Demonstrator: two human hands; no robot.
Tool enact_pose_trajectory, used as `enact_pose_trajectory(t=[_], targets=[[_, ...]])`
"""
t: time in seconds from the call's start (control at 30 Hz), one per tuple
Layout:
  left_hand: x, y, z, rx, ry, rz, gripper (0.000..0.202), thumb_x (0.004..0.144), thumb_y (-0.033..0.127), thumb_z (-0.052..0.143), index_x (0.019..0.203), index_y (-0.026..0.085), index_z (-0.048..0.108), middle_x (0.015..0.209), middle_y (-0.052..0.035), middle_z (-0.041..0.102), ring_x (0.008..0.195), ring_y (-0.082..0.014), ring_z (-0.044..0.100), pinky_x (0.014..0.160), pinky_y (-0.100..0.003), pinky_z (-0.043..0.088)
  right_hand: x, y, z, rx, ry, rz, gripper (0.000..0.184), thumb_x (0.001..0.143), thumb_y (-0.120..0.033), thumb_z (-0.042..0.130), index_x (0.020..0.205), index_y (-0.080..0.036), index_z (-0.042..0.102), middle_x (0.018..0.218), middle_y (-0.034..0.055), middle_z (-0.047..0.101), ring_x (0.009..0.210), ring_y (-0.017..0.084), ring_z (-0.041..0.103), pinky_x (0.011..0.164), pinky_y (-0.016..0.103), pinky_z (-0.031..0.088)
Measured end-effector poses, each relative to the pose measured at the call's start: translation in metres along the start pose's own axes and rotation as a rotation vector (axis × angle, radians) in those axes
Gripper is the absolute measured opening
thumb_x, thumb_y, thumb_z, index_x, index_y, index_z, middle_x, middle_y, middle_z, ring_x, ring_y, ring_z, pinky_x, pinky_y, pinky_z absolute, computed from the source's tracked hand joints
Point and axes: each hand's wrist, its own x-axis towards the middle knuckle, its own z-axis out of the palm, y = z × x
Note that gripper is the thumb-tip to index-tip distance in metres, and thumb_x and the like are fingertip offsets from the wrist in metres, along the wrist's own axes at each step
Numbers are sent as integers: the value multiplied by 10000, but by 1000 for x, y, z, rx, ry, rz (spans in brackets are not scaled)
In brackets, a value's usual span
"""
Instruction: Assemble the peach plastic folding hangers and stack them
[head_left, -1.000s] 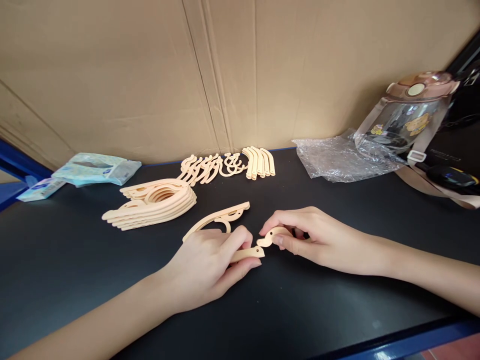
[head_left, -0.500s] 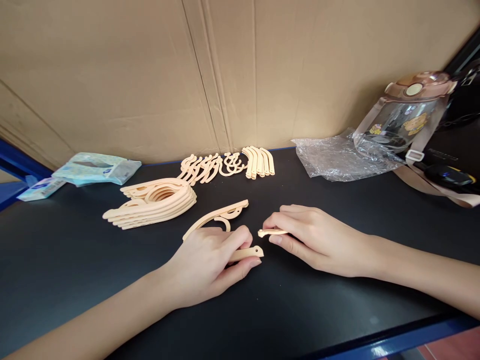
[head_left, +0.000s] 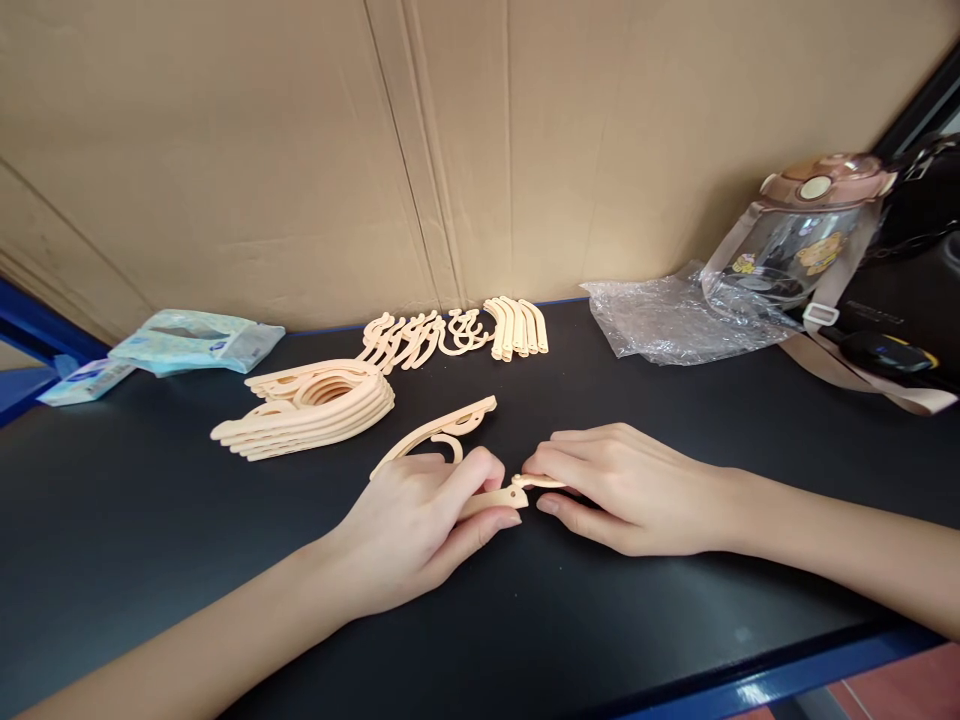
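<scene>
My left hand is closed around a beige plastic hanger arm, whose holed end pokes out between thumb and forefinger. Just beyond the knuckles lie a curved arm and a hook of the same plastic; my hand hides whether they join the held arm. Pinched in my right hand is a slim beige hanger piece, mostly covered by the fingers. Its knobbed tip meets the holed end, though I cannot tell whether it sits in the hole.
A stack of beige folded hangers lies left. Along the back are hanger hooks, S-shaped pieces and curved arms. Clear plastic wrap, a strapped bottle and tissue packs stand near the cardboard wall.
My right hand has moved slightly down and left, bringing its piece's tip from a small gap to the holed end of the arm in my left hand. The left hand has barely moved.
</scene>
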Motion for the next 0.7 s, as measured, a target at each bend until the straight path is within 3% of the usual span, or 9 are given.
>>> enact_pose_trajectory(t=[0.23, 0.57, 0.7], targets=[[-1, 2, 0, -8, 0, 1, 136, 997, 331, 406, 1088, 233, 435, 716, 56, 635, 570, -125, 579, 581, -233, 408, -1, 1, 2, -48, 19, -62, 159, 926, -176, 416, 1014, -146, 545, 841, 39, 574, 738, 162, 482, 629, 290, 370], [-1, 0, 0, 44, -3, 19, 177, 999, 331, 396, 1127, 236, 472, 703, 68, 674, 538, -134, 570, 560, -243, 403, 1, 0, 1, -99, 75, -97, 144, 889, -150, 432, 956, -148, 559, 791, 33, 546, 714, 167, 439, 652, 298, 368], [-1, 0, 2, 52, 23, 19, 173, 1001, 329, 393, 1094, 227, 496, 722, 58, 686, 544, -125, 595, 553, -234, 409, 1, 2, -4, -10, 106, -85, 189, 882, -153, 475, 1049, -147, 562, 799, 26, 561, 741, 166, 474, 673, 285, 386]])
